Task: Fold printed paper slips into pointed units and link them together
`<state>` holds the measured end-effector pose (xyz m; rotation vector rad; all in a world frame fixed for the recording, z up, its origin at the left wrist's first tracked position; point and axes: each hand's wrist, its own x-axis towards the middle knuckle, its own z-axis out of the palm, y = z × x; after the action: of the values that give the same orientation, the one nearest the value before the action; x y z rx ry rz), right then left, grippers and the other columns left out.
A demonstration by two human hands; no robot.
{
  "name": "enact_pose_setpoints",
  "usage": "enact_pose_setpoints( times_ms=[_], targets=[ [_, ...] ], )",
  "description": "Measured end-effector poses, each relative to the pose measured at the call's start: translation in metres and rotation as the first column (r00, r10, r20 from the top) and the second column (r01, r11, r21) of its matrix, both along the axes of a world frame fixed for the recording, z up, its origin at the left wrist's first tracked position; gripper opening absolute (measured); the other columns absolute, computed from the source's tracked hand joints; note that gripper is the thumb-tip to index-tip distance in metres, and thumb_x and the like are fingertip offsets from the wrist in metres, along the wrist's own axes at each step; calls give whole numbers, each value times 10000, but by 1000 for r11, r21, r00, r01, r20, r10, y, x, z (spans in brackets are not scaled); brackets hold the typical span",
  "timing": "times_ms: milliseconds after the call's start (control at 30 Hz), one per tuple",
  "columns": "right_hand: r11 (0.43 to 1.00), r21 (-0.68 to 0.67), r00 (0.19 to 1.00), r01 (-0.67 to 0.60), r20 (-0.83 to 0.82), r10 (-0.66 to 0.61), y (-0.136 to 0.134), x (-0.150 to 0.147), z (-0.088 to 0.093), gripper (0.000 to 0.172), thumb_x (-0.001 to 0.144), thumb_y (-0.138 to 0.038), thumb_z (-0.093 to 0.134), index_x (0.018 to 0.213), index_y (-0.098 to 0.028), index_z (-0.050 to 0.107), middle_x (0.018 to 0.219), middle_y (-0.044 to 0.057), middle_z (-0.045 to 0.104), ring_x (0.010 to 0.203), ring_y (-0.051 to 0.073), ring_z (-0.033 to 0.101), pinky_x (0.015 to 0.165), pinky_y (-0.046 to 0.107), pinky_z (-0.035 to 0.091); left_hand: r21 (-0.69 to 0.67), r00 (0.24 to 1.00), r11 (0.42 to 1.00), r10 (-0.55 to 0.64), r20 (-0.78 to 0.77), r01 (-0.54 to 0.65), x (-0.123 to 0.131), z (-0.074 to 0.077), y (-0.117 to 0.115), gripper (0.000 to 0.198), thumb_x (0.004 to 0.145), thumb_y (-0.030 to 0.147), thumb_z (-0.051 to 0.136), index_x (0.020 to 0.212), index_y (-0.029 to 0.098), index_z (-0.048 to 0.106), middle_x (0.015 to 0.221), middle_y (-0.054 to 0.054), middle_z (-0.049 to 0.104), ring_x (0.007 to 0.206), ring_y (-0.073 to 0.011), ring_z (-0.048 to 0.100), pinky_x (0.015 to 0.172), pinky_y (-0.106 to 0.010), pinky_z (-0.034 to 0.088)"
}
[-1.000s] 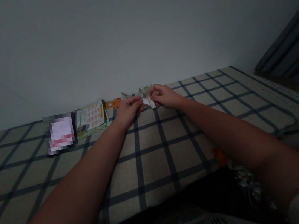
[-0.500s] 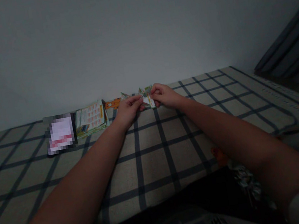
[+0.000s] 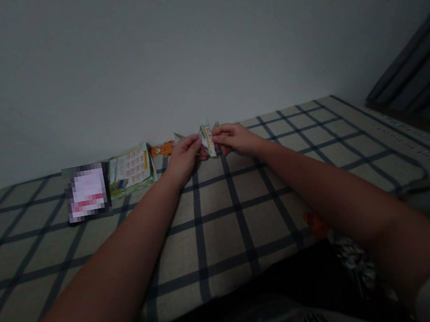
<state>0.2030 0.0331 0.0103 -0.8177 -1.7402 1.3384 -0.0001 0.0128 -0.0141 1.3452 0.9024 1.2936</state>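
Observation:
A small piece of folded printed paper (image 3: 207, 139), white with green and yellow print, stands narrow and upright between my hands. My left hand (image 3: 186, 153) pinches its left edge with thumb and fingertips. From the other side my right hand (image 3: 232, 138) grips its right edge, the thumb and forefinger bent close together. Pointed green paper tips (image 3: 178, 136) show just behind my left hand; what they belong to is partly hidden. The finer folds are too dim to make out.
A stack of printed leaflets (image 3: 130, 167) lies to the left, beside a dark-edged object with a blurred pale screen (image 3: 87, 190). The checked tablecloth (image 3: 217, 199) covers the table up to a plain wall (image 3: 196, 48). A dark curtain (image 3: 421, 60) hangs at the right.
The paper between my hands has turned from a flatter, spread position to a narrow upright strip. My hands have shifted only slightly around it.

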Motion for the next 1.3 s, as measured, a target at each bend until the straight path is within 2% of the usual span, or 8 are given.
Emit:
enact_pose_setpoints(
  times_ms=[300, 533, 633, 767, 867, 1067, 1167, 1300],
  targets=[
    [999, 16, 1000, -28, -7, 29, 2, 0, -4, 109, 904, -223, 773, 938, -159, 692, 759, -3, 707, 556, 78, 594, 534, 188, 512, 13, 998, 1000, 16, -53, -15, 1, 0, -2, 455, 802, 417, 872, 1174, 171, 784, 975, -58, 785, 744, -133, 679, 693, -257, 583],
    [1000, 8, 1000, -12, 8, 12, 0, 0, -2, 139, 882, -248, 795, 952, -172, 703, 771, -3, 708, 561, 85, 597, 536, 196, 524, -23, 995, 997, -71, -69, 69, -1, 4, -7, 554, 792, 625, 833, 1115, 177, 798, 971, -79, 788, 811, -167, 707, 684, -255, 562],
    [1000, 15, 1000, -4, 20, 4, -1, -1, -2, 126, 887, -245, 790, 943, -171, 705, 755, 0, 702, 577, 90, 603, 536, 193, 523, 3, 987, 995, -99, -124, 100, 2, 8, -13, 592, 712, 534, 931, 1166, 183, 788, 1061, -80, 801, 868, -174, 719, 768, -276, 574],
    [1000, 26, 1000, -2, 21, 1, 0, 0, -3, 144, 889, -256, 794, 961, -171, 702, 772, 11, 716, 592, 94, 613, 551, 198, 539, -8, 988, 991, -131, -77, 131, 6, 10, -17, 596, 648, 444, 979, 1146, 181, 787, 1127, -99, 811, 989, -218, 741, 909, -333, 587],
    [999, 36, 1000, -6, 19, 5, -1, 0, -2, 158, 887, -258, 792, 975, -170, 695, 761, 3, 708, 580, 93, 611, 548, 202, 538, -16, 991, 994, -109, -73, 108, 5, 8, -14, 622, 659, 427, 967, 1197, 178, 781, 1176, -122, 806, 994, -232, 742, 869, -335, 595],
    [997, 63, 999, 34, 21, -35, 0, -1, -2, 117, 908, -231, 733, 991, -170, 678, 749, -7, 697, 554, 85, 589, 536, 208, 520, -35, 995, 997, -75, -62, 73, 0, 3, -8, 543, 708, 404, 909, 1196, 193, 797, 1154, -93, 803, 887, -185, 723, 709, -270, 559],
    [992, 109, 997, 67, 38, -71, 2, -3, -5, 94, 899, -213, 708, 965, -178, 651, 753, -7, 687, 582, 94, 601, 544, 214, 515, -41, 995, 996, -83, -60, 80, 0, 3, -7, 532, 708, 391, 896, 1187, 184, 790, 1167, -98, 794, 881, -184, 721, 713, -279, 564],
    [974, 222, 995, 48, 73, -65, 5, -2, -11, 128, 862, -150, 642, 968, -203, 593, 703, -50, 624, 586, 98, 592, 564, 219, 488, -33, 996, 997, -71, -50, 69, 1, -1, -5, 680, 668, 329, 923, 1295, 176, 707, 1149, -97, 783, 890, -186, 730, 794, -325, 584]
  ],
)
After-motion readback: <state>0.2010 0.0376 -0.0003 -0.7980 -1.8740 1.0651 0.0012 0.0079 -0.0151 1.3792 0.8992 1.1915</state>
